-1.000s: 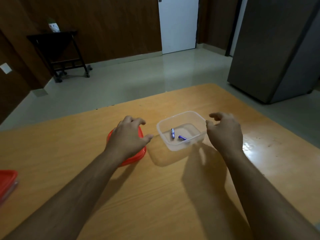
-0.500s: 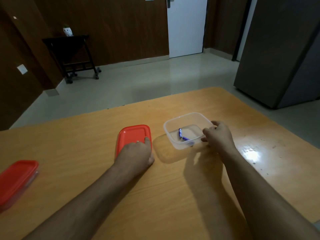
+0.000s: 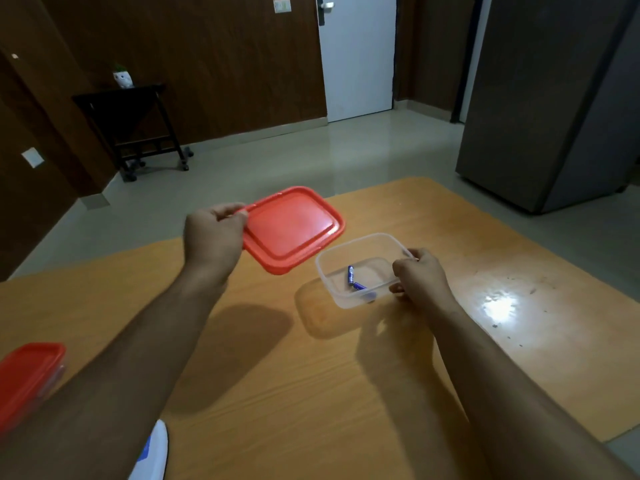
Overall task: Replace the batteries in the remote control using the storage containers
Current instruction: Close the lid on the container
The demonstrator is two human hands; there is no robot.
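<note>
Left hand (image 3: 213, 237) pinches the red lid (image 3: 292, 230) above the bench (image 3: 311, 375), right hand (image 3: 417, 278) grips the clear container (image 3: 337, 296) holding two blue batteries (image 3: 355, 280), so a crooked press could tip it and spill them.

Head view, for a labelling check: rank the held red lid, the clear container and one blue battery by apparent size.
1. Red lid, though raised nearer the camera, so its lead is unsure.
2. Clear container.
3. Blue battery, smallest.

Batteries (image 3: 356, 282) in container (image 3: 360, 244), lid (image 3: 291, 230) left.
</note>
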